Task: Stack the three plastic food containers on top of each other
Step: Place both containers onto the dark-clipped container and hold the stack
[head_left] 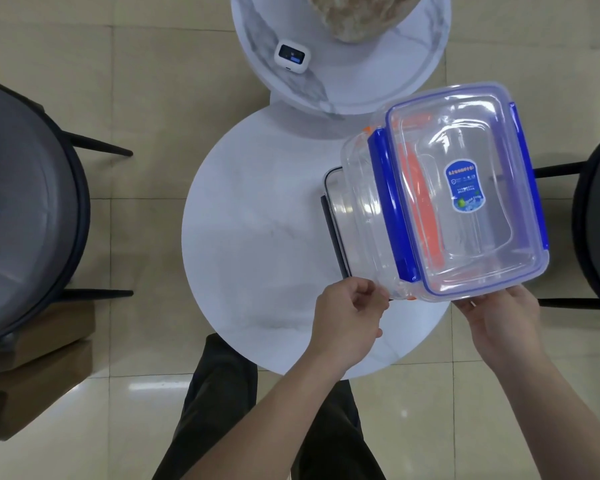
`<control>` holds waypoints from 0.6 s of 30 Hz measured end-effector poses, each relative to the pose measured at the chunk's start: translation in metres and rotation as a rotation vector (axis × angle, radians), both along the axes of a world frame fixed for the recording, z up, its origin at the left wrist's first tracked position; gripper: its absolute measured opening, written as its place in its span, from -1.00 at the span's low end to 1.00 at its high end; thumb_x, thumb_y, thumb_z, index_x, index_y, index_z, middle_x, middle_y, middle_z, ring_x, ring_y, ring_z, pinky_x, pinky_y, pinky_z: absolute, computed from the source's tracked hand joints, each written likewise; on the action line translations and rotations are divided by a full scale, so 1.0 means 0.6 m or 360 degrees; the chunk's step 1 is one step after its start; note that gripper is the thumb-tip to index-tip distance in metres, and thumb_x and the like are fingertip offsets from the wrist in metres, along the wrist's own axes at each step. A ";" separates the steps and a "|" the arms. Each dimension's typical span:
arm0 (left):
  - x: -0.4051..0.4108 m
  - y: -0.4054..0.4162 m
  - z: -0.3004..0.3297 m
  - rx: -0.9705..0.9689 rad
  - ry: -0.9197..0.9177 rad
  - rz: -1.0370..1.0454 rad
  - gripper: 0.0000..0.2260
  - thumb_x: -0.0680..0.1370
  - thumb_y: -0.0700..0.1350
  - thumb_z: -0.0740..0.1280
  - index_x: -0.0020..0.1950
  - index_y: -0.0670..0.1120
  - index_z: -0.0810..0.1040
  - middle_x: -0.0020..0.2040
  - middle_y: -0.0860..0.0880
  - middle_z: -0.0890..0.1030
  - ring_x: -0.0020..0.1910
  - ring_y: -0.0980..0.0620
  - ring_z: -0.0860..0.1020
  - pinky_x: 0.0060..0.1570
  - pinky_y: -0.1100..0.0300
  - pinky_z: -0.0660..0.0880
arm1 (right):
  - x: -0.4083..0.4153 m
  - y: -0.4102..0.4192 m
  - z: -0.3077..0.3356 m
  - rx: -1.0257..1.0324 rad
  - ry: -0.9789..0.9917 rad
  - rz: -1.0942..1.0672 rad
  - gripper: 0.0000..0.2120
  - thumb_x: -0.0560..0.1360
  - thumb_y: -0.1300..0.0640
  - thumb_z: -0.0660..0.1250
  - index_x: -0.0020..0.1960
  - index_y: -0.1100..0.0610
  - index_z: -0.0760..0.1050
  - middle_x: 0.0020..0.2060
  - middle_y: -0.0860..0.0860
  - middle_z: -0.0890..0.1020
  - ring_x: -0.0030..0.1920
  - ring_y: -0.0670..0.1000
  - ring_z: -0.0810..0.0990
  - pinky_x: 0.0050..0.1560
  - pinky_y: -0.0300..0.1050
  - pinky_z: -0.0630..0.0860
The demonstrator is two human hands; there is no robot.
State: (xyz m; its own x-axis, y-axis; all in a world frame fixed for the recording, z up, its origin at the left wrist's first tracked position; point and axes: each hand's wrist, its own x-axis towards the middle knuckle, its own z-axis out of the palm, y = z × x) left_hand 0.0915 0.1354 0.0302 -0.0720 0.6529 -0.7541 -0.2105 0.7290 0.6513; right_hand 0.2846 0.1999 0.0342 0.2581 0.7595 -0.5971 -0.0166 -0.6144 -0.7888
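Observation:
A clear container with blue clips (471, 188) is on top, tilted toward the right, with a blue label on its lid. Under it shows a clear container with orange clips (359, 202), and below that one with a dark rim (331, 216) rests on the round white table (257, 237). My right hand (499, 323) holds the near right edge of the blue-clipped container. My left hand (347, 320) pinches the near left corner of the stack, at the orange-clipped container. Whether the top container rests fully on the one beneath is unclear.
A second, marble-patterned round table (378, 77) stands behind, carrying a small white device (290, 56) and a large stone-like object (364, 15). Dark chairs stand at the left (32, 202) and right (596, 220). My dark trousers (222, 410) show below the table edge.

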 end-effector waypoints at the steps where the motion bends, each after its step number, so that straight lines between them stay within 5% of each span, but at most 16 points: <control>1: 0.001 0.002 0.001 0.0000 0.0007 -0.0007 -0.94 0.60 -0.12 0.37 -0.02 -0.05 0.64 -0.14 0.01 0.70 -0.18 0.07 0.64 -0.21 0.14 0.70 | 0.002 0.001 -0.001 0.0006 0.0009 0.0009 -0.66 0.54 0.43 0.29 -0.04 0.03 0.68 -0.22 -0.09 0.75 -0.19 -0.04 0.71 -0.16 -0.17 0.68; 6: 0.008 0.010 0.004 -0.0014 0.0007 -0.0029 -0.90 0.61 -0.09 0.36 -0.04 -0.07 0.65 -0.15 0.00 0.71 -0.25 0.07 0.62 -0.15 0.02 0.71 | 0.012 0.009 -0.005 0.0021 0.0034 0.0007 -0.54 0.54 0.43 0.28 -0.24 -0.04 0.74 -0.30 -0.10 0.75 -0.25 -0.07 0.72 -0.21 -0.19 0.66; 12: 0.021 0.020 0.007 -0.0009 0.0037 -0.0074 -0.89 0.61 -0.06 0.37 -0.11 0.00 0.61 -0.14 -0.06 0.72 -0.27 0.03 0.62 -0.09 -0.14 0.68 | 0.022 0.023 -0.005 0.0044 0.0036 0.0022 -0.55 0.55 0.42 0.30 -0.24 -0.05 0.74 -0.28 -0.10 0.75 -0.24 -0.09 0.73 -0.18 -0.18 0.67; 18: 0.026 0.022 0.008 -0.0015 0.0063 -0.0089 -0.90 0.60 -0.06 0.37 -0.11 0.02 0.61 -0.09 -0.08 0.73 -0.07 -0.11 0.68 0.00 -0.17 0.66 | 0.028 0.026 -0.004 0.0051 -0.0008 0.0007 -0.69 0.55 0.40 0.32 -0.12 0.04 0.69 -0.26 -0.08 0.75 -0.22 -0.06 0.73 -0.19 -0.19 0.66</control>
State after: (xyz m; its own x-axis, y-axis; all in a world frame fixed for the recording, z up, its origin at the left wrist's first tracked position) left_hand 0.1073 0.1485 0.0348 -0.0653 0.6496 -0.7575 -0.1435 0.7451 0.6513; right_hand 0.3013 0.2153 0.0320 0.2577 0.7796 -0.5709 -0.0096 -0.5887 -0.8083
